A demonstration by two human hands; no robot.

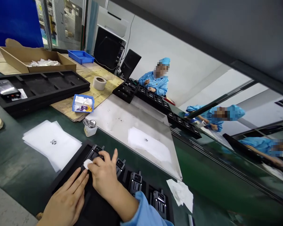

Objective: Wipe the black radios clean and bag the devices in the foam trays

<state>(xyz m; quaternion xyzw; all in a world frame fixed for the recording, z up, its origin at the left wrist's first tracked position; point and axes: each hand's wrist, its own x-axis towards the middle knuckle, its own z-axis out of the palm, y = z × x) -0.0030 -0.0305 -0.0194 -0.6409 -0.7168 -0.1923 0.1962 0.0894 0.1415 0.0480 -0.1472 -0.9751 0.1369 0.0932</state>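
Observation:
In the head view, my right hand (pixel 106 172) pinches a small folded white wipe (pixel 87 163) against the leftmost of several black handheld devices, each with a stubby antenna like a two-way radio. My left hand (pixel 67 197) lies with its fingers stretched out beside the wipe, at the tray's left end. It appears to steady the tray or the device; the exact contact is hidden. The black foam tray (pixel 61 182) holds the devices in a row. To the right of my hands, a second device (pixel 135 183) and a third device (pixel 159 201) sit in their slots.
White printed sheets (pixel 52 142) lie left. Behind the tray stand a pump bottle (pixel 90 128) and a blue bin (pixel 83 103) of small packets. Further back are a tape roll (pixel 99 83), a cardboard box (pixel 37 62) and another foam tray (pixel 42 84). Co-workers in blue sit across.

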